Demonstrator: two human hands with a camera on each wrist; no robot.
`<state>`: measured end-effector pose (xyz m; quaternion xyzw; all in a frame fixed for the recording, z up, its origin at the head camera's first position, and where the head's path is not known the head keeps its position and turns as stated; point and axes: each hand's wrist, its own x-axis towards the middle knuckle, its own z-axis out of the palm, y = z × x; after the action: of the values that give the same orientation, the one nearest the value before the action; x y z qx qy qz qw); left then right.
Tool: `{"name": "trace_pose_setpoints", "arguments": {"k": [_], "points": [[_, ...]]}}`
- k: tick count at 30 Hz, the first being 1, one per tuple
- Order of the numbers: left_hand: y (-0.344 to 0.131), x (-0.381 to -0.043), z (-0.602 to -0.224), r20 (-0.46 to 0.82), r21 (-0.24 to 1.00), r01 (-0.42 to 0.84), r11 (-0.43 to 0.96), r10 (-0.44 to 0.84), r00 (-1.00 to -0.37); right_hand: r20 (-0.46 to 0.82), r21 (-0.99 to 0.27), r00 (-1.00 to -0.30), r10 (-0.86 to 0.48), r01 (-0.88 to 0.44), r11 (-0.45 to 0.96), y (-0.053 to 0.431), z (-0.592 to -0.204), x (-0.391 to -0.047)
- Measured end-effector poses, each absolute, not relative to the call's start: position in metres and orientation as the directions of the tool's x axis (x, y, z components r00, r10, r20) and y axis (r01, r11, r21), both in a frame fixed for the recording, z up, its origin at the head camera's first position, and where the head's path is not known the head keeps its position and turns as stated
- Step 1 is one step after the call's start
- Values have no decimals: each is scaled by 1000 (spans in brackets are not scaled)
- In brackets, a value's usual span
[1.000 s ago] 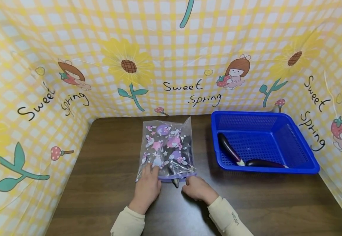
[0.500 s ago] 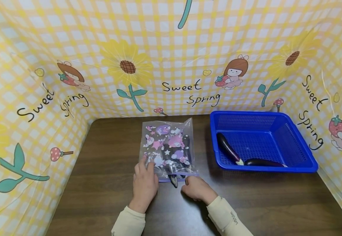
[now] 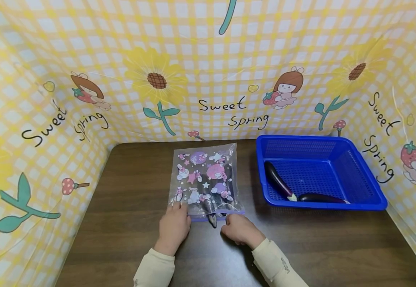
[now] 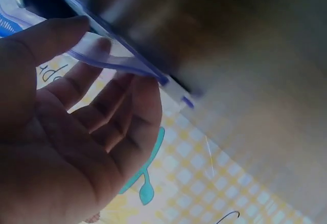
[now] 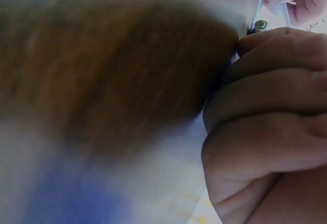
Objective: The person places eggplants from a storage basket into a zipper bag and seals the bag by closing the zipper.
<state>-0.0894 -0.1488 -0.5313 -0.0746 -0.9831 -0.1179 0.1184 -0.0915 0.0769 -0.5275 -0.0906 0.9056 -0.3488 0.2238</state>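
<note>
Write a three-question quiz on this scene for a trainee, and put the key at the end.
1. How many eggplants lie in the blue basket?
2. True or false: the basket stands to the person's left of the printed plastic bag.
3. Where on the bag is the person's left hand?
A. At its far edge
B. At the purple edge of its opening
C. On its printed middle

Key:
1. Two
2. False; it stands to the right
3. B
</note>
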Motion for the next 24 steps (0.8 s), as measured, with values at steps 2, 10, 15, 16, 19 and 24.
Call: {"name": "trace_pose_setpoints", "arguments": {"k": [2, 10, 15, 16, 19, 24], "points": [[-146, -89, -532, 282, 182, 192, 964, 136, -950, -351, -684, -876, -331, -2, 730, 79, -529, -91], [-141, -87, -532, 306, 161, 180, 970, 125, -944, -361, -767, -818, -448, -14, 642, 94, -534, -88], [-141, -81, -533, 331, 163, 187, 969, 125, -935, -247, -750, -819, -518, -176, 637, 104, -523, -86], [-141, -80, -534, 339, 161, 190, 968, 127, -932, -214, -731, -821, -529, -225, 644, 106, -517, -86], [-142, -80, -533, 363, 160, 196, 968, 127, -923, -96, -683, -826, -555, -351, 641, 115, -494, -91], [-143, -82, -531, 361, 164, 191, 968, 121, -925, 72, -693, -883, -464, -379, 614, 147, -442, -110]]}}
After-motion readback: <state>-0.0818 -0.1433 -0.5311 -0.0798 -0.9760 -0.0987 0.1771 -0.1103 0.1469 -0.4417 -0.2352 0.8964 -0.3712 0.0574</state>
